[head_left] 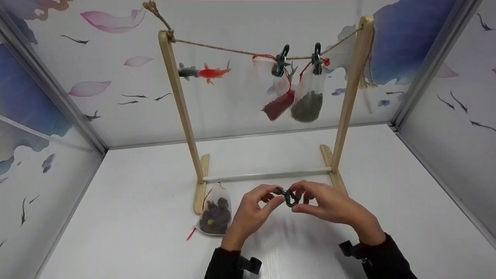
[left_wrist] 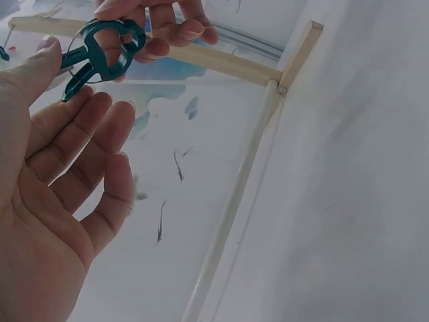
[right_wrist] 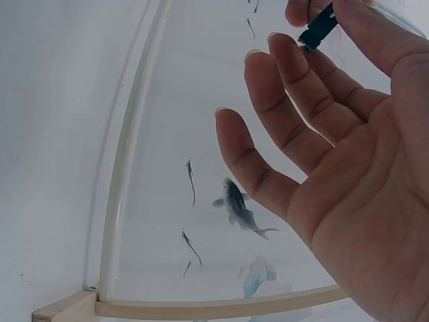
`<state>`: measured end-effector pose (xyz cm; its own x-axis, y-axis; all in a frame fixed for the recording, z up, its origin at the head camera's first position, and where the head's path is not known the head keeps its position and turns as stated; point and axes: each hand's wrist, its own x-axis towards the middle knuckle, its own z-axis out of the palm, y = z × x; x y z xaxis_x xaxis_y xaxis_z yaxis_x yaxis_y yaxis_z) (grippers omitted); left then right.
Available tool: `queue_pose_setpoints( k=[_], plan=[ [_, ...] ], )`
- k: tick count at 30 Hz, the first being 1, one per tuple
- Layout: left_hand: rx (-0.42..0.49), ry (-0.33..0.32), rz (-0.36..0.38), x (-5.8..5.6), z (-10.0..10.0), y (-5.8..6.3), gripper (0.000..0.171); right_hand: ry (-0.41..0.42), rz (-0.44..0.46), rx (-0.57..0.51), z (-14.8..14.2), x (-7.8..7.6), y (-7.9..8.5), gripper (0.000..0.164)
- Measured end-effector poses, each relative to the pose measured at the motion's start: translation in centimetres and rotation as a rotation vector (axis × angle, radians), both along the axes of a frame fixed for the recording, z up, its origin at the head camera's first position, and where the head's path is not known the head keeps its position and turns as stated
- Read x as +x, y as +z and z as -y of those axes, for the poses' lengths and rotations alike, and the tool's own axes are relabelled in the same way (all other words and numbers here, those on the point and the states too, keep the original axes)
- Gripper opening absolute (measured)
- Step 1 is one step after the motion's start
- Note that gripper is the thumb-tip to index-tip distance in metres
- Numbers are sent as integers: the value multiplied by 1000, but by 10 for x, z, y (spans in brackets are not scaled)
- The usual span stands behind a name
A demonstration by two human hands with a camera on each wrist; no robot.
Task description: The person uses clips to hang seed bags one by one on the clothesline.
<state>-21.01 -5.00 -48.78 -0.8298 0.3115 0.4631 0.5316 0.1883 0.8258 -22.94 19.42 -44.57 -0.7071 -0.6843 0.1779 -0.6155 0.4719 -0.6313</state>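
Note:
Between both hands, above the table in the head view, is a dark green spring clip (head_left: pixel 290 197). The left hand (head_left: pixel 254 211) pinches its handle end between thumb and fingers. From the other side the right hand (head_left: pixel 329 203) holds the rounded loop end with thumb and index finger. Up close in the left wrist view, the green clip (left_wrist: pixel 110 50) shows its two handles and curved loop. In the right wrist view only a short part of the clip (right_wrist: pixel 319 28) shows past the right thumb; the remaining fingers are spread loosely.
A mesh bag of dark lumps (head_left: pixel 215 213) stands left of the left hand. Behind, a wooden frame (head_left: pixel 180 112) carries a rope (head_left: pixel 217 47). Similar clips (head_left: pixel 279 66) hang a dark red pouch (head_left: pixel 279 105) and a bag with grey-green filling (head_left: pixel 308 106) there.

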Motion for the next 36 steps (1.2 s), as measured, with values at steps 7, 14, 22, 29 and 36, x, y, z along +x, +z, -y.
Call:
queue_pose_setpoints(
  k=[7,14,22,29,36],
  plan=[
    [56,12,-46,-1,2,0,23,13,-18,-15,-1,0,1,37],
    [110,58,-144,-3,5,-1,17,14,-38,3,0,1,1,30],
    [158,53,-153,-3,13,6,14,-1,-36,-5,1,1,1,31],
    [131,131,-201,2,36,22,14,-22,-10,-37,-2,-1,-2,28],
    [95,206,-294,24,80,54,14,9,-13,-14,14,-9,-5,27]
  ],
)
